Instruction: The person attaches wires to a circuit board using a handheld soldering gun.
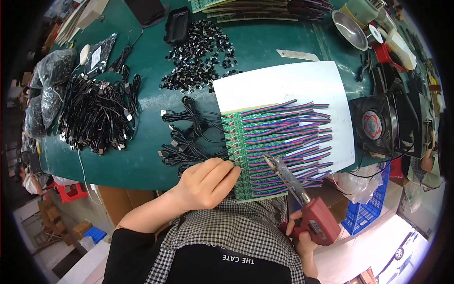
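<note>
Left hand flat, fingers together, pressing green circuit-board panel at near counter edge. Right hand clamped on red soldering gun, tip over panel's near rows, among striped ribbon wires. Risks: hot tip close to left fingertips, burn likely if hand slips; tip could scorch wire insulation or bridge pads; panel overhangs counter edge, may tip. Around: white sheet under panel, black cables touching panel's left side, crowding it; pile of small black parts behind; fan at right edge.
</note>
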The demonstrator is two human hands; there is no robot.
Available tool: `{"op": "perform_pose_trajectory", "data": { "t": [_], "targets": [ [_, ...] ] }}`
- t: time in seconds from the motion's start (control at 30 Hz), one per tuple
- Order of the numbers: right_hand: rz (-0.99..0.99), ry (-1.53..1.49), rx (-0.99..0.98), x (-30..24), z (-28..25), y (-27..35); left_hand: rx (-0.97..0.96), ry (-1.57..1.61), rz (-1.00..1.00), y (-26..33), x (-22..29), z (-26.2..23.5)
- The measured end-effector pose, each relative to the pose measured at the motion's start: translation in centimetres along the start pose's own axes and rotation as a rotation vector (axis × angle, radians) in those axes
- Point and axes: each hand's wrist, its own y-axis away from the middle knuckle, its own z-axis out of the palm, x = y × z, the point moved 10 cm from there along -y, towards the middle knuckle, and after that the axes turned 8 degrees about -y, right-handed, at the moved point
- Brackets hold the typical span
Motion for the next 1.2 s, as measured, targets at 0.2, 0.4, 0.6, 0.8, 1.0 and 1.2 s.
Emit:
{"op": "perform_pose_trajectory", "data": {
  "t": [0.2, 0.4, 0.6, 0.8, 1.0, 1.2],
  "targets": [
    [0.028, -0.042, 0.022, 0.3, -0.2, -0.3, -0.033, -0.029, -0.007, -0.3, 0.2, 0.2],
    [0.017, 0.19, -0.117, 1.0, -0.6, -0.4, -0.07, -0.04, -0.037, -0.4, 0.0, 0.7],
    [-0.03, 0.232, -0.08, 1.2, -1.0, 0.0, -0.132, -0.065, 0.007, -0.6, 0.1, 0.9],
    [-0.089, 0.355, -0.121, 1.7, -1.9, 0.7, -0.161, -0.045, -0.031, -0.5, 0.1, 1.1],
    [-0.094, 0.445, -0.138, 0.4, -0.7, -0.5, -0.179, -0.066, -0.018, -0.7, 0.2, 1.4],
    [-0.138, 0.647, -0.221, 1.1, -1.4, 0.5, -0.202, -0.092, -0.012, -1.0, 0.3, 1.4]
  ]
}}
